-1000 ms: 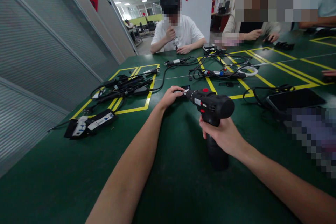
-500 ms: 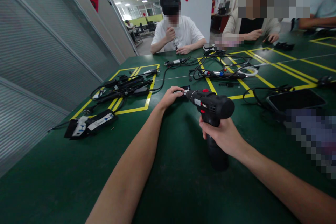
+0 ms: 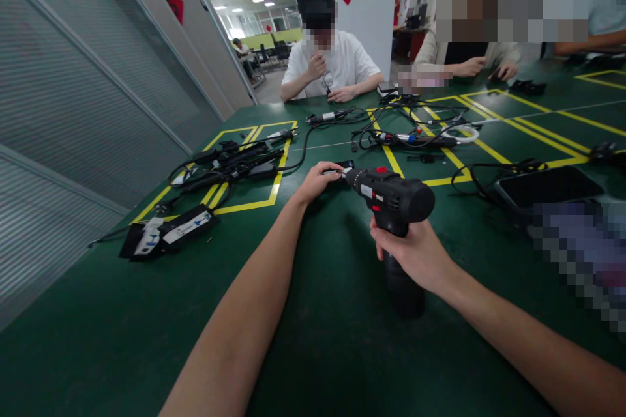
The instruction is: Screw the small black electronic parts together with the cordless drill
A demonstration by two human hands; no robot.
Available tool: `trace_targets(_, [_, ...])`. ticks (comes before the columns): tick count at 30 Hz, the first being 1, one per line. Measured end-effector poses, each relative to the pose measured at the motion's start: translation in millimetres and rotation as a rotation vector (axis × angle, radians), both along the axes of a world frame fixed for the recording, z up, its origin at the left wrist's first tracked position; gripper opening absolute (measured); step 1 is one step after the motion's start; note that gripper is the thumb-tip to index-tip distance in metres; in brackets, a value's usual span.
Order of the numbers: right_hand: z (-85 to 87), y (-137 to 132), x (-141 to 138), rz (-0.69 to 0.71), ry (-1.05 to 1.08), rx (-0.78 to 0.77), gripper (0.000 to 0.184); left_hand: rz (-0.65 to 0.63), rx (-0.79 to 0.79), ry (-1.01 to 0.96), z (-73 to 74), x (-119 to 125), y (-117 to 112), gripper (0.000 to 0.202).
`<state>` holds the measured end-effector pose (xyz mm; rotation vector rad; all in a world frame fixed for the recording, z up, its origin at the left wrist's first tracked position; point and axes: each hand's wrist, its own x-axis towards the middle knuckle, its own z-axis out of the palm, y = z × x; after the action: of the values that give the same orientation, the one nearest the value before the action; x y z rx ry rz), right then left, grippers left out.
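Note:
My right hand is wrapped round the handle of a black cordless drill with red buttons. The drill points forward and left, its bit end close to the fingers of my left hand. That hand rests low over the table, fingers closed on a small dark part with a shiny piece near the drill's tip. My fingers and the drill's chuck cover much of the part, so its exact kind cannot be made out.
Black cables and tools lie in a yellow-taped area on the left, near a black pouch. More cables and pen-like tools lie ahead. A phone is at the right. Across the green table sit other people.
Almost nothing differs. The view has shifted very slightly; both hands, the drill and the small part keep the same places relative to each other.

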<state>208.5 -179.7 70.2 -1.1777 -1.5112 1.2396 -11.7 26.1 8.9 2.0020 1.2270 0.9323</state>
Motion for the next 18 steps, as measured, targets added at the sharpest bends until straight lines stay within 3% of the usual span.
trace_targets(18, [0.0, -0.4, -0.2, 0.0, 0.006, -0.003, 0.006, -0.006, -0.011, -0.011, -0.7, -0.5, 0.7, 0.028])
